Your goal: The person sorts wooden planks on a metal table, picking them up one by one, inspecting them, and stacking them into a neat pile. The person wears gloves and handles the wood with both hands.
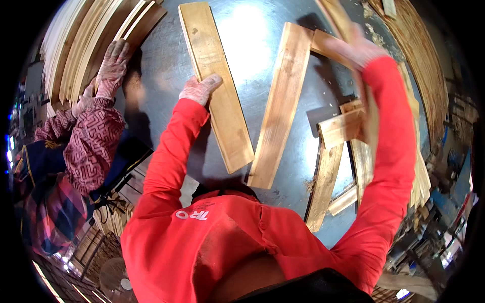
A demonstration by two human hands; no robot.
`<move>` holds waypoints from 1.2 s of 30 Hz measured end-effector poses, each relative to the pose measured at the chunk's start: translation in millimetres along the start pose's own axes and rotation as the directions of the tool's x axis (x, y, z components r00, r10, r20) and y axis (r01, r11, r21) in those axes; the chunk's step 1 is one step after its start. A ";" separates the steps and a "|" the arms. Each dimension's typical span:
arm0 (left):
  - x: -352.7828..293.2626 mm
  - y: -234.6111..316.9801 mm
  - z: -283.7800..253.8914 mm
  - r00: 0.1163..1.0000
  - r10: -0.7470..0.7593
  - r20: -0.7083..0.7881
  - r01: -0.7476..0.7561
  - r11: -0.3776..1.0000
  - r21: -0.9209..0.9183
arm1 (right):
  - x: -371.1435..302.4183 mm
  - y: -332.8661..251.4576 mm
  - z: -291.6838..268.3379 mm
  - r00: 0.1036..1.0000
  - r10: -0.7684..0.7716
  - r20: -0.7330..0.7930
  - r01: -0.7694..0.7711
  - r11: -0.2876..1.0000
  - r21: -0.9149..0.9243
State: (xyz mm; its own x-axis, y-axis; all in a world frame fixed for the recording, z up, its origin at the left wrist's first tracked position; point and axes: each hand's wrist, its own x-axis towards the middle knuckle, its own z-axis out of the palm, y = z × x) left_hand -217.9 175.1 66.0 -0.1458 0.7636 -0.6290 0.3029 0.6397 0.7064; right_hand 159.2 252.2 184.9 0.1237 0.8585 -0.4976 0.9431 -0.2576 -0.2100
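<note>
Plank (228, 108) slants lengthwise, far end leftward, left fingers (211, 81) clamping it; right fingers (356, 44) too blurred to tell.

Left hand (202, 88), gloved, clasps long pale plank (222, 111) by its edge, thumb over top face; plank slants over grey table (164, 86). Right hand (356, 48) motion-blurred, at a blurred plank (336, 16) upper right; grip unclear. Between hands: second long plank (280, 106), tilted the other way, upper end just beside short board (323, 44). Lower right: short light block (341, 129) across narrow strips (326, 187). Far right: brown wooden sheet (422, 60), rough-faced. Upper left: stacked planks (93, 45), co-worker's gloved hand (113, 63) on them, patterned sleeve (96, 146) below.
</note>
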 end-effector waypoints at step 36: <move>-66.9 -29.4 133.9 0.381 0.534 0.755 -0.879 0.462 0.117 | -129.1 96.2 49.6 0.937 -0.222 -0.270 0.109 0.920 -0.377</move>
State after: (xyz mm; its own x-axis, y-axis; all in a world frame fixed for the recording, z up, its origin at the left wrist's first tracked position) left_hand -90.9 93.5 43.9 0.8174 0.5659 -0.1075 0.3781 -0.3863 0.8413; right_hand 218.7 94.6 187.1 -0.0102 0.9813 -0.1923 0.9972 0.0242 0.0701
